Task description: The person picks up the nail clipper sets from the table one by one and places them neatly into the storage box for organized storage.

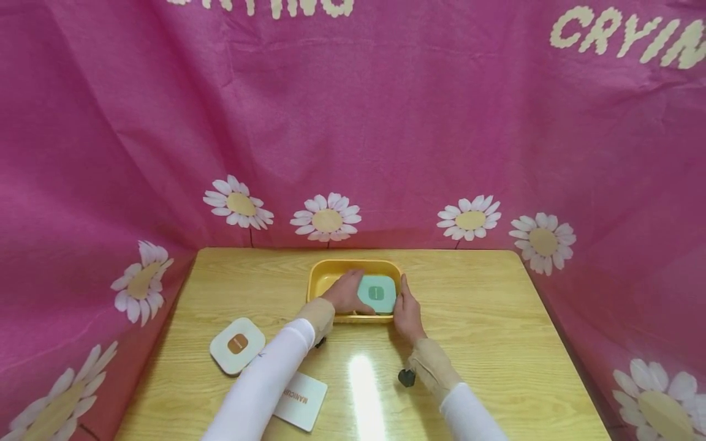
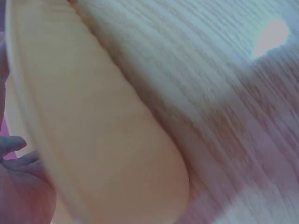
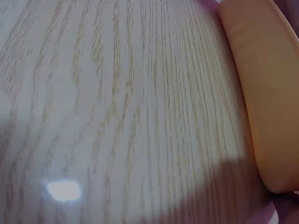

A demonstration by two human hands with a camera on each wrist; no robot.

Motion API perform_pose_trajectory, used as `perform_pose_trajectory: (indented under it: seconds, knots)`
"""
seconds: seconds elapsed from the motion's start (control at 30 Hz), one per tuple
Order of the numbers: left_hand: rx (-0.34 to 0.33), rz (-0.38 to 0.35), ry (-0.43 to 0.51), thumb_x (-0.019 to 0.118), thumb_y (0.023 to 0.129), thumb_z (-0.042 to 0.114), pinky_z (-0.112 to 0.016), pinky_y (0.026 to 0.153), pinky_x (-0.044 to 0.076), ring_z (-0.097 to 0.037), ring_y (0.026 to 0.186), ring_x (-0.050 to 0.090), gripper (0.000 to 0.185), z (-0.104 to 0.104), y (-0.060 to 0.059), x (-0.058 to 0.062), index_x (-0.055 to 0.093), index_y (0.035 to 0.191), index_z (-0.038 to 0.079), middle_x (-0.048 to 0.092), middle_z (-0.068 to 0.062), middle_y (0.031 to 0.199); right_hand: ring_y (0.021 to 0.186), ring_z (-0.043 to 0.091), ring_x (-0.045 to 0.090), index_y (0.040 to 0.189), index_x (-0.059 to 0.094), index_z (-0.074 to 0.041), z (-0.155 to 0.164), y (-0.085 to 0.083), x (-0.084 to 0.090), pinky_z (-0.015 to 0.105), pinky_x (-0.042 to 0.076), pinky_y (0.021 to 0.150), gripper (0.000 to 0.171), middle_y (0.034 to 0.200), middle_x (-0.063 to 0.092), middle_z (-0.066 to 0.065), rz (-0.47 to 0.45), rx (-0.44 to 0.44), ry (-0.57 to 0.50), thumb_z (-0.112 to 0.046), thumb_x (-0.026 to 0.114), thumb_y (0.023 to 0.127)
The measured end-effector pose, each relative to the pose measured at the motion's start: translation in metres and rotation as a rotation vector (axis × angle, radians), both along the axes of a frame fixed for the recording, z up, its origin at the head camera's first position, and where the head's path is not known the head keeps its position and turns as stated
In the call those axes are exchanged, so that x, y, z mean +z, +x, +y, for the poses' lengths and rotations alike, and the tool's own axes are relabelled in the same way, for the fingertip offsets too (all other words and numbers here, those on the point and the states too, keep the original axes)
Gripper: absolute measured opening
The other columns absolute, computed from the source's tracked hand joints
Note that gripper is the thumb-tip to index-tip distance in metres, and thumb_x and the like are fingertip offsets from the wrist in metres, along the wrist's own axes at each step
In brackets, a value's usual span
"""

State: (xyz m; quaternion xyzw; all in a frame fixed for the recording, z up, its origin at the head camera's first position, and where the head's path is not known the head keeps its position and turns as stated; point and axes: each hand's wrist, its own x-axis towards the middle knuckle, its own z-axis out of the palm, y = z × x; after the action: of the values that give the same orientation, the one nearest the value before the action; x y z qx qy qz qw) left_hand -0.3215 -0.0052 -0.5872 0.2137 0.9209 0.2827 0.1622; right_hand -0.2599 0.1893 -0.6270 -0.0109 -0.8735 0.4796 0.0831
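Observation:
A yellow bin point(image 1: 353, 318) stands at the far side of the table. At its right end lies a mint-green rounded square box point(image 1: 386, 293) with a darker green label. My left hand point(image 1: 344, 294) reaches into the bin and holds the box from its left side, thumb along the near edge; the fingertips are partly hidden. Against the outside of the bin's right wall rests my right hand point(image 1: 408, 315), its fingers straight along it. The bin's outer wall fills much of the left wrist view, with the left hand point(image 2: 25, 196) at its rim.
A white rounded square box point(image 1: 248, 337) with a brown label lies on the table at left. Nearer, a flat white box point(image 1: 303, 401) with brown lettering is partly covered by my left sleeve point(image 1: 270, 373). A pink curtain point(image 1: 386, 135) with daisies surrounds the table.

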Motion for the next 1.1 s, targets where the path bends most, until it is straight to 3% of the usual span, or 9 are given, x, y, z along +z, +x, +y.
perform_pose_trajectory:
  seconds: [0.23, 0.57, 0.67, 0.83, 0.9, 0.97, 1.1]
  knots:
    - [0.057, 0.042, 0.104, 0.09, 0.081, 0.042, -0.048, 0.126, 0.028, -0.034, 0.155, 0.03, 0.111, -0.025, 0.006, 0.011, 0.028, 0.164, 0.002, 0.032, -0.017, 0.168, 0.148, 0.042, 0.039, 0.163, 0.025, 0.006, 0.0, -0.003, 0.001, 0.055, 0.034, 0.12, 0.054, 0.164, 0.033, 0.026, 0.0, 0.012, -0.009, -0.001, 0.036, 0.111]
    - [0.163, 0.043, 0.198, 0.087, 0.084, 0.042, -0.056, 0.124, 0.03, -0.037, 0.155, 0.029, 0.11, -0.07, 0.029, 0.029, 0.024, 0.166, 0.003, 0.029, -0.017, 0.17, 0.145, 0.039, 0.043, 0.162, 0.025, 0.006, -0.002, -0.007, -0.006, 0.055, 0.039, 0.117, 0.053, 0.163, 0.034, 0.026, 0.02, 0.021, -0.009, -0.002, 0.035, 0.111]
    - [0.195, 0.089, 0.188, 0.084, 0.086, 0.043, -0.058, 0.123, 0.03, -0.039, 0.156, 0.027, 0.107, -0.085, 0.035, 0.035, 0.024, 0.166, 0.005, 0.025, -0.017, 0.171, 0.139, 0.036, 0.048, 0.163, 0.024, 0.006, -0.001, -0.009, -0.006, 0.055, 0.039, 0.117, 0.054, 0.164, 0.033, 0.025, 0.014, 0.024, -0.01, -0.002, 0.034, 0.11]
    - [0.248, 0.191, 0.138, 0.083, 0.087, 0.045, -0.063, 0.121, 0.031, -0.045, 0.153, 0.029, 0.101, -0.112, 0.044, 0.043, 0.03, 0.164, 0.005, 0.027, -0.022, 0.168, 0.145, 0.037, 0.042, 0.163, 0.024, 0.005, -0.002, -0.009, -0.004, 0.054, 0.038, 0.119, 0.053, 0.165, 0.033, 0.024, 0.01, 0.028, -0.008, -0.004, 0.033, 0.111]
    - [0.275, 0.203, 0.122, 0.082, 0.088, 0.044, -0.066, 0.12, 0.03, -0.047, 0.152, 0.029, 0.1, -0.124, 0.049, 0.046, 0.031, 0.164, 0.006, 0.027, -0.023, 0.167, 0.138, 0.039, 0.051, 0.163, 0.024, 0.005, -0.002, -0.009, -0.003, 0.053, 0.04, 0.117, 0.054, 0.165, 0.032, 0.025, 0.012, 0.029, -0.011, -0.003, 0.034, 0.111]
    - [0.305, 0.205, 0.109, 0.082, 0.088, 0.045, -0.068, 0.119, 0.031, -0.048, 0.152, 0.028, 0.1, -0.136, 0.057, 0.046, 0.03, 0.164, 0.007, 0.027, -0.024, 0.168, 0.124, 0.039, 0.058, 0.163, 0.024, 0.005, -0.003, -0.008, -0.002, 0.052, 0.043, 0.113, 0.054, 0.165, 0.031, 0.025, 0.002, 0.03, -0.016, -0.002, 0.034, 0.111]
    - [0.369, 0.205, 0.085, 0.079, 0.089, 0.048, -0.07, 0.116, 0.032, -0.049, 0.153, 0.023, 0.099, -0.159, 0.074, 0.039, 0.03, 0.165, 0.008, 0.026, -0.025, 0.168, 0.128, 0.039, 0.058, 0.163, 0.024, 0.004, 0.004, -0.003, 0.003, 0.051, 0.044, 0.114, 0.055, 0.164, 0.034, 0.026, 0.018, 0.04, 0.0, 0.0, 0.036, 0.109]
